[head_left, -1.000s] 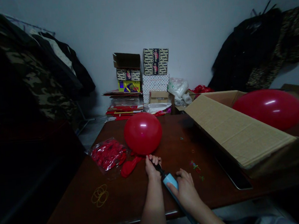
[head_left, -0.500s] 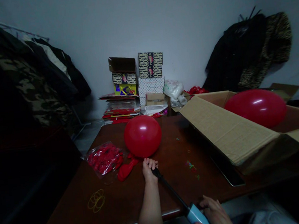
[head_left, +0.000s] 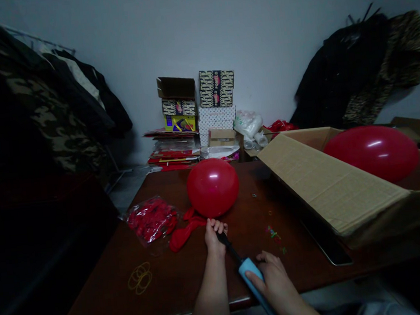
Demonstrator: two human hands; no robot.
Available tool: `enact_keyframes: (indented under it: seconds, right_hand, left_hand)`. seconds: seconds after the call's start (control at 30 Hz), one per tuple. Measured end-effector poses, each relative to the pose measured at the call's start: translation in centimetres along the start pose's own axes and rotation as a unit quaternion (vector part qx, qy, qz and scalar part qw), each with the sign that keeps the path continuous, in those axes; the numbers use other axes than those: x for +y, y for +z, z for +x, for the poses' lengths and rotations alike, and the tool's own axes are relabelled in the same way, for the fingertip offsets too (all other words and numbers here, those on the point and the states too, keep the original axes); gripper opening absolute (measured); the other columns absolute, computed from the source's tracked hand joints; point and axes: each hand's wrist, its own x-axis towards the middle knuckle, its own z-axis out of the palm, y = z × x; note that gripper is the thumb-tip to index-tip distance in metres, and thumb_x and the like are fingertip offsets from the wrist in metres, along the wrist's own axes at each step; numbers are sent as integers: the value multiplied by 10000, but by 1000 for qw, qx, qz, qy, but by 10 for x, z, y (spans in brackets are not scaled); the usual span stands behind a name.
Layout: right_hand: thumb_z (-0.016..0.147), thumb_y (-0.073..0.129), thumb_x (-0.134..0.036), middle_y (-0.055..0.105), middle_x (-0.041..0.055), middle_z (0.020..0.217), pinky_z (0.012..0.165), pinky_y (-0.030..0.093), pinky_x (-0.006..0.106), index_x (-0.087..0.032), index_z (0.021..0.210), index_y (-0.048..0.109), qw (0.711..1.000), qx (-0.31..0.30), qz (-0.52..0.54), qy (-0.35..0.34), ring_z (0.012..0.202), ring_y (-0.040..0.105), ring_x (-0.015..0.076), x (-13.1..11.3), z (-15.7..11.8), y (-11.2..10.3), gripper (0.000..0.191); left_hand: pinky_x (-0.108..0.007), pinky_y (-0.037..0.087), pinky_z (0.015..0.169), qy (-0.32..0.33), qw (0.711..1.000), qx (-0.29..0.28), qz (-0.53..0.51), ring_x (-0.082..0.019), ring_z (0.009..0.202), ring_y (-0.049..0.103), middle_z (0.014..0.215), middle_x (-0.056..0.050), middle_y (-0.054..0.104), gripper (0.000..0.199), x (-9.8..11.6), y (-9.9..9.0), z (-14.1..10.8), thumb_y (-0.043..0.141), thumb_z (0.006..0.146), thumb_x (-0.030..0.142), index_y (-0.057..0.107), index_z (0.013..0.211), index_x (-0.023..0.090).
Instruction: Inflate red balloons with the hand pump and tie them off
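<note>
A round red balloon (head_left: 213, 188), inflated, stands over the table beyond my left hand (head_left: 216, 233). That hand is closed around the balloon's neck where it meets the black nozzle end of a hand pump (head_left: 251, 272). My right hand (head_left: 276, 280) grips the pump's light-blue body near the table's front edge, thumb across it and fingers partly extended. Limp red balloons (head_left: 182, 237) lie left of my left hand, beside a clear bag of red balloons (head_left: 152, 219). Yellow rubber bands (head_left: 140, 278) lie nearer the front left.
An open cardboard box (head_left: 331, 185) on the right holds a large red balloon (head_left: 371, 153). A phone (head_left: 332, 247) lies along its near side. Small coloured bands (head_left: 273, 233) are scattered on the brown table (head_left: 174, 294). Stacked boxes (head_left: 216, 90) stand by the wall.
My right hand has pushed the blue pump body up along the black shaft, so less shaft shows. My left hand keeps its hold on the balloon neck. The view has shifted slightly left.
</note>
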Motion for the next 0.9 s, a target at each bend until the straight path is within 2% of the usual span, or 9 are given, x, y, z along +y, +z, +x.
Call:
enact_keyframes:
  seconds: [0.07,0.17,0.3,0.57,0.8,0.9]
  right_hand:
    - [817,420,-498,544,131,1171,1051,188,418,-117,1011,638,1000,20,-16,-5,1184,404,284,-16,18,-1,480]
    - [808,430,-501,548,126,1154,1058,156,433,-128,987,641,999,34,-31,-16,1185,396,288,-32,36,-2,465]
    - [821,410,-499,551,126,1144,1064,130,430,-129,999,633,998,38,-48,-33,1203,376,284,-33,39,0,468]
    - [818,435,-491,553,126,1138,1066,101,470,-133,958,647,995,42,-83,-41,1221,357,290,-13,4,-1,438]
    - [783,467,-558,553,120,1172,1064,104,512,-183,1000,638,996,20,-84,-34,1236,352,307,27,-42,-10,466]
    - [771,478,-561,552,116,1186,1057,114,538,-195,981,646,997,-8,-78,-24,1239,352,321,40,-56,-14,455]
  left_hand:
    - [-212,409,531,2,1000,-1,7,-34,348,265,448,106,266,308,1,0,1,583,766,318,355,604,188]
    - [-176,292,410,5,1000,1,20,-38,343,245,447,102,251,314,2,0,1,584,761,322,343,610,190]
    - [-171,177,359,10,1000,8,27,-40,342,232,448,97,237,318,2,1,0,580,754,312,325,610,191]
    - [-167,144,347,17,1000,3,24,-35,329,219,445,101,213,319,3,4,-5,575,739,278,299,602,194]
    - [-157,155,340,23,1000,4,12,-35,326,227,447,99,229,306,3,3,-4,571,743,265,309,603,193]
    - [-154,153,337,21,1000,3,5,-33,322,223,443,100,226,308,3,4,-5,574,741,256,306,601,193]
